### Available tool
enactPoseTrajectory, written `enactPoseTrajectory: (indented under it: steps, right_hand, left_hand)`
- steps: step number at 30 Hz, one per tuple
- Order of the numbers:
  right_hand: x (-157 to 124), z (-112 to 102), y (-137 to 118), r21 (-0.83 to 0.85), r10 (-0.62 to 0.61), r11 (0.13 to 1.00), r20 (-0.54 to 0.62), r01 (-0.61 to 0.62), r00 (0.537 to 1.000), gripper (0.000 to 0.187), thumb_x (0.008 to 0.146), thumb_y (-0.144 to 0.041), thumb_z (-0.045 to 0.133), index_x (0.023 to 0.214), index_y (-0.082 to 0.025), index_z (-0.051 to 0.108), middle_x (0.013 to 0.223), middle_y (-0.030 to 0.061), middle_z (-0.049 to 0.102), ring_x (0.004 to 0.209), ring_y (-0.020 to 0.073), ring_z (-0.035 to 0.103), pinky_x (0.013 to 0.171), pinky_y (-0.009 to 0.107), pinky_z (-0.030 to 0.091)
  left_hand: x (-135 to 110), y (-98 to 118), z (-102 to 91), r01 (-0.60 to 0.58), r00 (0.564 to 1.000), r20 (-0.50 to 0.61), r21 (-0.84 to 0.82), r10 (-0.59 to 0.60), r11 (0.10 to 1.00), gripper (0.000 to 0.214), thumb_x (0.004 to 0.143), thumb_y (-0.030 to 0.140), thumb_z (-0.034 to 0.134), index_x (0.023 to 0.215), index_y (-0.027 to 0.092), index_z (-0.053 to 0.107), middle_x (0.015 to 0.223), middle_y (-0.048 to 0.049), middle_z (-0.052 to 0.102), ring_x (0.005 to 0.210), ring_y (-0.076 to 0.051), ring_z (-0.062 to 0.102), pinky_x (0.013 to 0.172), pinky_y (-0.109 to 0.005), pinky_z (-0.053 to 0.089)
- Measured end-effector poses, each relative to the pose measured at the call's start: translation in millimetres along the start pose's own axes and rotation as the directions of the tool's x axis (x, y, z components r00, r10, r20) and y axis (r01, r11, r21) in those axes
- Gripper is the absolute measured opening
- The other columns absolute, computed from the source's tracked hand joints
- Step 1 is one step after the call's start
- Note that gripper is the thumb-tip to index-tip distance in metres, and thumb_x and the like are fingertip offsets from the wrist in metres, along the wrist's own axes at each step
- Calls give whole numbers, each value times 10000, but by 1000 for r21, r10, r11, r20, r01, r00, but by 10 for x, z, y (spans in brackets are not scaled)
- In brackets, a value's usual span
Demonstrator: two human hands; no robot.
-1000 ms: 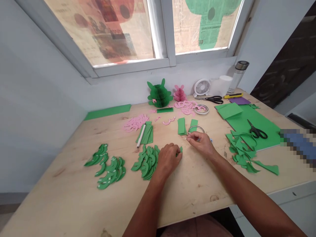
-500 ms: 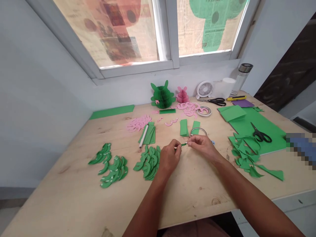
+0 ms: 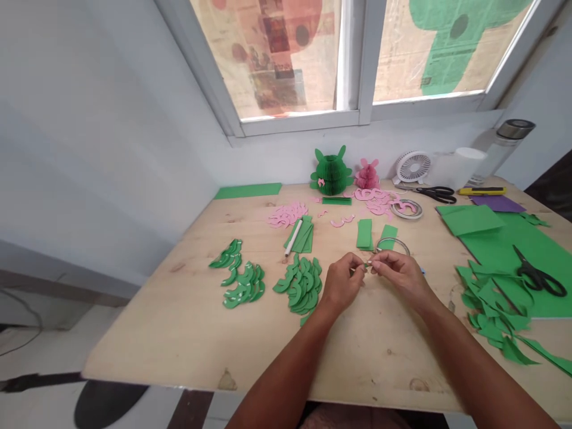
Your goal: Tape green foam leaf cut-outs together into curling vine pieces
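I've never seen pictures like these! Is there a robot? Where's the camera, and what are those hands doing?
There's no robot here. You see a person's own bare hands: the left hand and the right hand. One camera, worn on the person's head, takes every picture, looking forward and down.

On the wooden table lie curvy green paper pieces, pink paper cut-outs and black scissors. Toward the back stand a green paper figure and a small white fan.

The left hand holds a tiny green bit. The right fingertips are close beside it, but what they pinch is too small to tell.
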State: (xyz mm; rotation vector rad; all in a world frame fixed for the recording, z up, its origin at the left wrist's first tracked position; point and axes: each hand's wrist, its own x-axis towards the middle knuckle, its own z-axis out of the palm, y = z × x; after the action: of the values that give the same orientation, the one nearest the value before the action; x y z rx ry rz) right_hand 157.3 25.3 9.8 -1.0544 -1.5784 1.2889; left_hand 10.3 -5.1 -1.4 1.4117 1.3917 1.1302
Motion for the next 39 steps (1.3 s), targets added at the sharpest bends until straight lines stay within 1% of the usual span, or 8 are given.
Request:
enactPoseTrajectory:
  steps: [5,9,12,16,24,28,32,39]
  right_hand:
    - [-5,-13,20,-51,-17,999,33,19,999,267,751,-444,610,731,-179,633,700,42,632,670,161,577,617,266,470]
    - [-8,-19,40,-88,-27,996,-2,27,1000,271,741,-457,616,712,-188,626,678,39,621,641,166,564,582,271,455]
    - [-6,-31,48,-82,-25,996,5,25,1000,255,741,-452,621,728,-197,627,669,36,620,635,171,563,581,276,448]
    - [-6,-54,41,-90,-16,996,48,20,999,223,764,-417,613,744,-196,633,681,38,633,653,173,564,609,280,440]
    - [-13,-83,36,-111,-36,993,75,44,997,200,781,-391,607,760,-194,637,718,39,646,694,176,573,660,290,438]
    - [-9,-96,39,-94,-32,995,102,42,994,200,788,-384,602,770,-188,640,727,43,646,701,174,572,659,286,440]
    - [-12,-107,26,-83,-33,996,91,41,995,195,776,-379,614,761,-187,641,726,39,640,688,169,564,641,279,438]
    - [-21,-107,5,-42,-25,999,95,30,995,164,768,-359,627,748,-197,630,728,30,630,704,162,562,672,276,437]
  left_hand:
    - [13,-63,24,47,999,22,-112,-45,993,62,746,205,503,697,174,524,649,11,587,493,-87,565,460,-179,433]
    - [39,-130,54,93,995,49,-208,-85,974,72,719,232,552,702,170,519,643,11,593,467,-79,534,433,-186,443]
    - [54,-140,76,149,988,82,-305,-130,941,141,690,275,603,708,168,513,626,11,596,426,-67,496,415,-196,436]
    - [49,-102,68,219,975,128,-425,-181,878,226,663,323,648,749,159,518,637,-9,626,430,-75,518,423,-201,419]
    - [43,-67,25,311,949,186,-446,-253,839,257,653,330,655,803,134,585,666,-28,646,439,-78,529,417,-193,355]
    - [51,-70,13,351,932,255,-464,-257,813,262,657,347,645,783,120,609,665,-42,651,453,-79,531,429,-197,345]
    - [55,-71,-14,395,911,325,-503,-256,769,317,628,373,682,795,112,618,627,-34,638,466,-88,537,449,-206,350]
    - [51,-51,-28,392,918,285,-557,-276,732,325,560,330,753,755,110,616,601,-21,622,446,-76,499,452,-215,325]
